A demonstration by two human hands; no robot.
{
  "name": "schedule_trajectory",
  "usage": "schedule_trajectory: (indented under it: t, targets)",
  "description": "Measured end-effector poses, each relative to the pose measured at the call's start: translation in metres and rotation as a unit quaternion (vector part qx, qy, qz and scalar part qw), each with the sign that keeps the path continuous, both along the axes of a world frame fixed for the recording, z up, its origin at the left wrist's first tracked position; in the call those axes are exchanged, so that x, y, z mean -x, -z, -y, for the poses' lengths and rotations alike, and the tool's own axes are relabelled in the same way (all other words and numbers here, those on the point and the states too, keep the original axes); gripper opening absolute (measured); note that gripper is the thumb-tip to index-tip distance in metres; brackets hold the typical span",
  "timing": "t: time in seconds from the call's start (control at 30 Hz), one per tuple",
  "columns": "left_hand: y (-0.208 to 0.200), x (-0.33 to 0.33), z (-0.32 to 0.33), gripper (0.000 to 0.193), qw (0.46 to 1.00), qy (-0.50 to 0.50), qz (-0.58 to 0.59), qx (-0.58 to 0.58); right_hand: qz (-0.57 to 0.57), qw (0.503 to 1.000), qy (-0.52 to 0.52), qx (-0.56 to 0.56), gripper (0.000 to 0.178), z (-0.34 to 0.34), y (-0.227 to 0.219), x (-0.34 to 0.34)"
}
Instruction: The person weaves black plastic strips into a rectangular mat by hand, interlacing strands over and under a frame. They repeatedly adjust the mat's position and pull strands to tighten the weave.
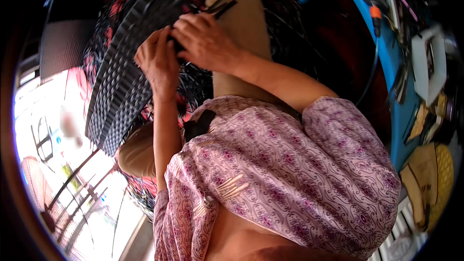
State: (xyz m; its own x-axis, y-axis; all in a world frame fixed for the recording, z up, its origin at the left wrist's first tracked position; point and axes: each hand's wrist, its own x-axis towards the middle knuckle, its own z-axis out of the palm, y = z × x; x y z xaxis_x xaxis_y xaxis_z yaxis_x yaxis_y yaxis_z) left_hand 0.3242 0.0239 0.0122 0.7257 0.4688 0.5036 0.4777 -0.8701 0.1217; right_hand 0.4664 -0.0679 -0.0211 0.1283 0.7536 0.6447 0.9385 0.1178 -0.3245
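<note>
One woven panel, upper left of the frame, looks light and springy, best held by its rim; left hand and right hand sit at its right edge, fingers curled, grip unclear.

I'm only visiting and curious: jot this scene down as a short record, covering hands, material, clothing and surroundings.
Left hand: fingers bent, at the woven panel's edge
Right hand: beside it, fingers curled; exact grip blurred
Material: dark woven panel; dark strips near right hand
Clothing: patterned shirt, tan trousers
Surroundings: blue edge at right
</note>
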Motion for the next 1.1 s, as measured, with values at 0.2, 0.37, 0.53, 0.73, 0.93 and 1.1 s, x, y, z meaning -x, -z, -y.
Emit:
schedule_trajectory:
  t: [0.2,0.37,0.53,0.73,0.93,1.1]
  targets:
    - [0.019,0.002,0.0,0.041,0.999,-0.001,-0.033,-0.003,-0.132,0.988,-0.047,-0.065,0.047,0.025,0.016,-0.014]
    - [0.018,-0.006,0.001,0.045,0.999,-0.006,-0.028,-0.026,-0.215,0.956,0.165,-0.114,0.02,0.081,0.082,-0.105]
    - [0.017,-0.011,0.004,0.046,0.999,-0.006,-0.029,-0.029,-0.374,0.807,0.455,0.04,0.026,0.214,0.302,-0.265]
    - [0.023,-0.013,-0.004,0.047,0.999,-0.006,-0.036,-0.033,-0.255,0.71,0.497,0.428,0.032,0.362,0.463,-0.353]
    - [0.026,-0.014,-0.003,0.053,0.999,-0.023,-0.039,-0.029,-0.227,0.694,0.409,0.547,0.033,0.355,0.445,-0.343]
    - [0.026,-0.016,-0.002,0.054,0.999,-0.027,-0.031,-0.027,-0.232,0.707,0.365,0.56,0.026,0.367,0.454,-0.357]
